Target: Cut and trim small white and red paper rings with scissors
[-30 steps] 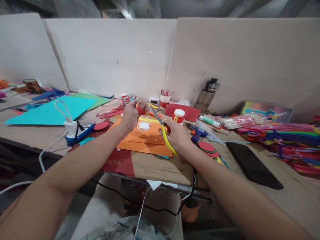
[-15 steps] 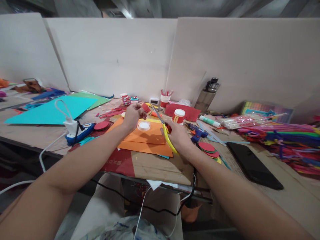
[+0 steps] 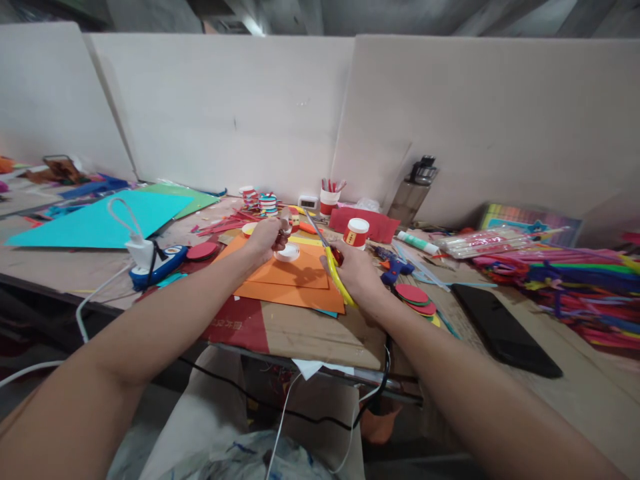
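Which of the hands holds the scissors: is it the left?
No, the right hand grips the yellow-handled scissors by their handles.

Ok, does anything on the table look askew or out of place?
Slightly: the orange sheets are stacked out of line, and white paper dangles untidily over the table's front edge.

Small piece at left fingers blurred, scissor handle partly hidden, pipe cleaners cut off at right

Discs lay just in front of the glue gun, with a cup to its left, a bottle behind and a phone to its right.
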`<state>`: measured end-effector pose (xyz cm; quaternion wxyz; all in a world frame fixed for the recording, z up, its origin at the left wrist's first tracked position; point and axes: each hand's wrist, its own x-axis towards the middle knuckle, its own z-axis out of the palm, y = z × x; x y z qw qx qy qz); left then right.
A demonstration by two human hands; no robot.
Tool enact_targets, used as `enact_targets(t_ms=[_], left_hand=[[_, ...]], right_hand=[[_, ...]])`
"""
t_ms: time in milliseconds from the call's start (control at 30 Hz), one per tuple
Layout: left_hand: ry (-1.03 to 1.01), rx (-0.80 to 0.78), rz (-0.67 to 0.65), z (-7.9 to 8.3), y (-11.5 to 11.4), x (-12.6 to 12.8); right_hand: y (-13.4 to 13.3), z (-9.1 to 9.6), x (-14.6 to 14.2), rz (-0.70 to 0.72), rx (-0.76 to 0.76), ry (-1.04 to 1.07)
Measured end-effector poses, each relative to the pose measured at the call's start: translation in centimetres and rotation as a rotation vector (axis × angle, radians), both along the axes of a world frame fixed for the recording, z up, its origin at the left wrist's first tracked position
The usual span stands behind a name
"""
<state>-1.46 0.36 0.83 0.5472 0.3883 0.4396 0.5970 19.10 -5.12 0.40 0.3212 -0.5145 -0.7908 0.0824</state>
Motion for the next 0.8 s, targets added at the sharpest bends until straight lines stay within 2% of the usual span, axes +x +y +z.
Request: enact_targets(t_ms=[100,167,400,633,800], left_hand=[[0.068,0.057,0.056,0.0,-0.3,0.0],[0.043,0.084,0.058,0.1,-0.6,0.1],[-0.09,0.251,-0.109,0.4,-1.2,0.8],[-0.139,0.409,-0.174,0.0,-1.3,1.3],[-0.156,0.423,-0.17,0.0,-1.3,1.4]], right_hand=[[0.0,0.0,0.0,0.004,-0.001,-0.001],[0.0,-0.1,0.0,0.009,0.001,-0.003],[0.0,-0.1,0.1,0.03,0.009,0.004],[-0.4,-0.4,-0.1,0.052,0.066,-0.084],[-0.4,-0.5,-0.2,0.049,0.088,-0.101]])
